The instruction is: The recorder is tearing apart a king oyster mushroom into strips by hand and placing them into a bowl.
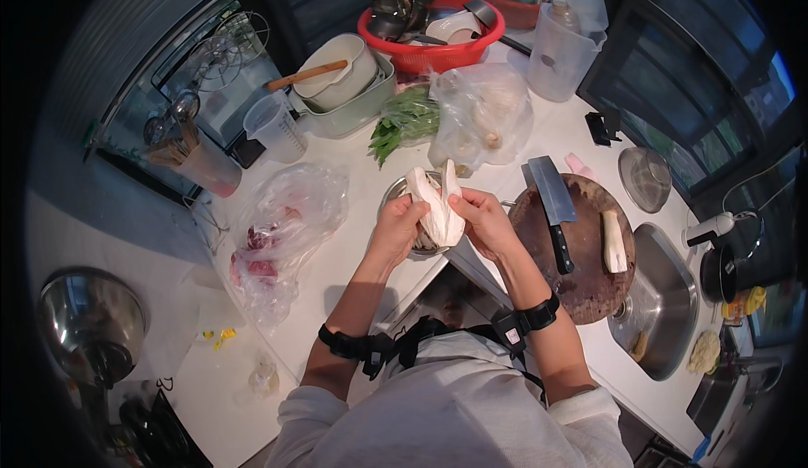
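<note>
Both hands grip a pale king oyster mushroom that is split at its top into two prongs, joined lower down. My left hand pinches the left side with thumb and fingers, and my right hand pinches the right side. Right under it sits a round metal bowl with pale shreds inside, mostly covered by my hands. To the right, a cleaver with a black handle lies on a round wooden chopping board. Another piece of king oyster mushroom rests on the board's right side.
Left lies a plastic bag of red meat. Behind the bowl are leafy greens and a clear bag of pale food. A red basin of cookware stands at the back. A steel sink borders the board; a measuring jug stands left.
</note>
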`<state>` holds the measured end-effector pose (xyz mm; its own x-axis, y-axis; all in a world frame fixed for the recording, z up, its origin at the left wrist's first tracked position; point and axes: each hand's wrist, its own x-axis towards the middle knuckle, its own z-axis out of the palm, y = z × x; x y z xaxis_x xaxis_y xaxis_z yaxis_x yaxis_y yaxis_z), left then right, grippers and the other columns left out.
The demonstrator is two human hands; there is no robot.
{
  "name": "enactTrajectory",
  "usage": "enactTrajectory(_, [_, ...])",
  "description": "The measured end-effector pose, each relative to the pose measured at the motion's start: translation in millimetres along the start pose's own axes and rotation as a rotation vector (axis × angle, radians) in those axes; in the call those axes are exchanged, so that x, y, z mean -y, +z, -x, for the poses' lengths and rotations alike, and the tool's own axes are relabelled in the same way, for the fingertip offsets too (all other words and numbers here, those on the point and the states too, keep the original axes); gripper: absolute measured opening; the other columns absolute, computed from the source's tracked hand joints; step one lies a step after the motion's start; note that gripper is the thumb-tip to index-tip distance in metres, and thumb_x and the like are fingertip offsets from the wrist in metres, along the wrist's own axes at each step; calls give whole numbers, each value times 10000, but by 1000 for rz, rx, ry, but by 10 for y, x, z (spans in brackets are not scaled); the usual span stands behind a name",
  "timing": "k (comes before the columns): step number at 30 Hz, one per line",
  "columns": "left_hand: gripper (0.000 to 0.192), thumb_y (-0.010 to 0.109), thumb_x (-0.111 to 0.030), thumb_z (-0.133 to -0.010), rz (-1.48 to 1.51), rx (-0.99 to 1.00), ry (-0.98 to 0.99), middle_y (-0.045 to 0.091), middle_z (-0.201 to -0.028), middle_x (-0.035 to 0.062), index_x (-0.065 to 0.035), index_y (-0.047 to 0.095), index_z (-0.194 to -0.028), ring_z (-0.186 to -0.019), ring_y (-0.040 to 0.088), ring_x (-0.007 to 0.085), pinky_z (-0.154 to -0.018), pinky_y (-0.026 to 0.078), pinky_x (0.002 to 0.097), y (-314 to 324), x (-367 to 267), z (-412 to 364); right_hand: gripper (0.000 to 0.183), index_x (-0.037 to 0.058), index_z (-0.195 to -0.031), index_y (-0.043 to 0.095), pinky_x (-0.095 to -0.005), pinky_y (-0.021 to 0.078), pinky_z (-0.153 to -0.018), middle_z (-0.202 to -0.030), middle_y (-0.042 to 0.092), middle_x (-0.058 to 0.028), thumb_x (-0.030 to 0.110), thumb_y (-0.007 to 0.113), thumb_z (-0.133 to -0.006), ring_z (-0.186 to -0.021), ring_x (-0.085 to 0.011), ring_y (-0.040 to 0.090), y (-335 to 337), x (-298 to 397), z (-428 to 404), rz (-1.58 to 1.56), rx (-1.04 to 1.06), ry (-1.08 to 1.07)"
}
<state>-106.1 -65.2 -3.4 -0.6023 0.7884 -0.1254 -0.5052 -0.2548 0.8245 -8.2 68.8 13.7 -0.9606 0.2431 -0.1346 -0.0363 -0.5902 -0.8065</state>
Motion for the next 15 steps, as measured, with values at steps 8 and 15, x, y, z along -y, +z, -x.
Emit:
enactTrajectory(8, [229, 450, -75, -895, 277, -127, 121, 558, -1076, 161, 72, 481, -1068, -1018, 561, 234, -925, 460, 388, -324, 219, -274, 281, 12, -1168, 548, -237, 490, -714, -889, 598, -29, 154, 521, -927, -775, -112, 582, -481, -47, 36, -327, -307, -275])
enactTrajectory(15, [268, 488, -81, -909, -23, 9, 30, 578, -1075, 124, 55, 468, -1139, -975, 580, 180, -892, 477, 318, -205, -10, -192, 177, -28, -970, 574, -379, 477, -708, -840, 628, -183, 88, 553, -838, -772, -308, 609, -1141, 129, 456, 1404, -816, -188])
